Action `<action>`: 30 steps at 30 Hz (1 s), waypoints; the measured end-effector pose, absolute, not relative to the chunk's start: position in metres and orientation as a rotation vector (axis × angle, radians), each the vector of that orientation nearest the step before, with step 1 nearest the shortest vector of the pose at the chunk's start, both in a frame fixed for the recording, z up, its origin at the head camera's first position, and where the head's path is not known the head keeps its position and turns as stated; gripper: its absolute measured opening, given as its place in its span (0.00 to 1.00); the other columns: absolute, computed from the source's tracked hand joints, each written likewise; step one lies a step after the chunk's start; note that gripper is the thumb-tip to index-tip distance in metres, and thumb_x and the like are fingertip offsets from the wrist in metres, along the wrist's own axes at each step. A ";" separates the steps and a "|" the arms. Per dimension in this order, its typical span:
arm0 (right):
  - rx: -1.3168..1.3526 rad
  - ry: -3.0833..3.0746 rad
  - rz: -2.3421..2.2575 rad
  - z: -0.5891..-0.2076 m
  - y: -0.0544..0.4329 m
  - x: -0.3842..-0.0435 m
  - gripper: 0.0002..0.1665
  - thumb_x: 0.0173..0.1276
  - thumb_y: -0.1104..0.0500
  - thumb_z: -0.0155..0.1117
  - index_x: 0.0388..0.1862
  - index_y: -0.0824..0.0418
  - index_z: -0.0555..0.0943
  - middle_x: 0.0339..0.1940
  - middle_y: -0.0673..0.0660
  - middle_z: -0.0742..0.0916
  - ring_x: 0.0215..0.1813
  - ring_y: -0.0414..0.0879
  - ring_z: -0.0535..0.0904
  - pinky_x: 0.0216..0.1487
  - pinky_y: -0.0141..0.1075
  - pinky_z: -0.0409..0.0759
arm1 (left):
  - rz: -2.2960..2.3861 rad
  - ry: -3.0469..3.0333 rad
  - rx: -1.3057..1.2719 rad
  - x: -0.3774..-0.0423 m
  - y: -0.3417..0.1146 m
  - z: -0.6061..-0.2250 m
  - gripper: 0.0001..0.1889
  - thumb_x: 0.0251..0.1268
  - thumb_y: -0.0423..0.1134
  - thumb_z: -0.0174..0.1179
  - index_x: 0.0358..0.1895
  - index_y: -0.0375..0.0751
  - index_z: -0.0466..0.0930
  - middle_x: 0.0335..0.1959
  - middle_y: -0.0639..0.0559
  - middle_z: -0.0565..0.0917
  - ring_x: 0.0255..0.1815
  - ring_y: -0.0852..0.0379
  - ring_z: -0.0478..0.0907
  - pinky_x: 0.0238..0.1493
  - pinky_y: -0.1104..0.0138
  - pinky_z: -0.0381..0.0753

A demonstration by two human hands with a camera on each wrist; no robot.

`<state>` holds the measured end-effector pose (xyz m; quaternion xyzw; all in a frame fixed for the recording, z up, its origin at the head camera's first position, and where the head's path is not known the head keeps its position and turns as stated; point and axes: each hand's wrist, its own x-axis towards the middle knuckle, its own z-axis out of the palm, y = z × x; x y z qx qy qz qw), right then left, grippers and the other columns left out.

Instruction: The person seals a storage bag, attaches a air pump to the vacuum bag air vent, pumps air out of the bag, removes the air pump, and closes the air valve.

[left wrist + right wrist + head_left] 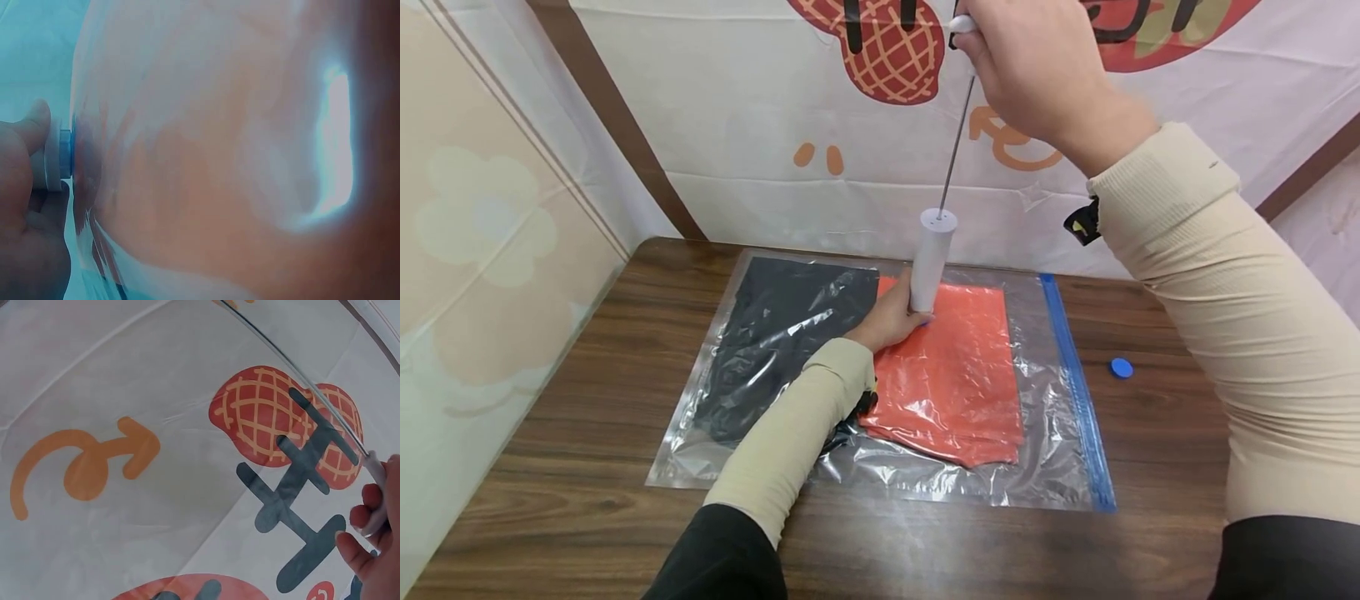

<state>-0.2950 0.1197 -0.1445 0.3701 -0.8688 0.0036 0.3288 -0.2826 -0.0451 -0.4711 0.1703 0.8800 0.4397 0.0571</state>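
A white hand pump [932, 262] stands nearly upright on a clear vacuum storage bag [1048, 450]. My left hand [889, 322] grips the lower end of its barrel, just above the bag's blue valve [67, 154]. High above, my right hand [1037, 71] holds the pump's white handle [374, 467], with the thin metal rod [957, 146] drawn far out of the barrel. Inside the bag, folded black fabric [797, 308] lies on the left and folded orange-red fabric [958, 375] on the right. The pump's foot meets the bag over the orange-red fabric.
A blue zip strip [1077, 392] runs along the bag's right edge. Right of it, a small round blue cap [1122, 368] lies on the brown wooden table [580, 467]. A printed cloth [737, 100] hangs behind the table, and another pale sheet covers the left side.
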 end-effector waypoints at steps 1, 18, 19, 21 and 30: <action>0.970 -2.276 0.013 -0.146 0.119 -0.295 0.24 0.86 0.52 0.41 0.62 0.68 0.74 0.54 0.68 0.80 0.58 0.63 0.74 0.63 0.55 0.75 | 1.337 2.666 0.517 -0.282 -0.045 -0.471 0.41 0.70 0.38 0.67 0.77 0.41 0.49 0.69 0.41 0.70 0.69 0.47 0.71 0.70 0.53 0.70; 1.210 -2.707 -0.116 -0.221 0.113 -0.298 0.13 0.81 0.56 0.55 0.47 0.67 0.77 0.39 0.64 0.85 0.41 0.59 0.82 0.45 0.53 0.82 | 1.350 2.665 0.494 -0.279 -0.046 -0.471 0.41 0.69 0.38 0.68 0.76 0.42 0.49 0.69 0.43 0.70 0.70 0.47 0.70 0.72 0.52 0.68; 1.217 -2.723 -0.119 -0.225 0.112 -0.298 0.12 0.80 0.56 0.56 0.46 0.66 0.76 0.39 0.63 0.85 0.40 0.58 0.82 0.43 0.52 0.83 | 1.351 2.665 0.493 -0.279 -0.046 -0.471 0.42 0.69 0.38 0.68 0.76 0.42 0.49 0.69 0.43 0.70 0.70 0.47 0.70 0.72 0.52 0.68; 1.236 -2.729 -0.135 -0.233 0.111 -0.300 0.11 0.79 0.57 0.57 0.45 0.66 0.76 0.38 0.63 0.85 0.40 0.58 0.82 0.43 0.52 0.83 | 1.353 2.665 0.495 -0.280 -0.046 -0.471 0.42 0.69 0.38 0.68 0.76 0.43 0.49 0.69 0.43 0.70 0.70 0.47 0.70 0.72 0.52 0.68; 1.266 -2.712 -0.137 -0.254 0.109 -0.304 0.10 0.79 0.57 0.58 0.44 0.65 0.77 0.38 0.62 0.86 0.41 0.58 0.81 0.45 0.50 0.81 | 1.343 2.663 0.474 -0.281 -0.047 -0.470 0.42 0.68 0.39 0.69 0.76 0.43 0.49 0.69 0.43 0.70 0.69 0.48 0.71 0.72 0.52 0.68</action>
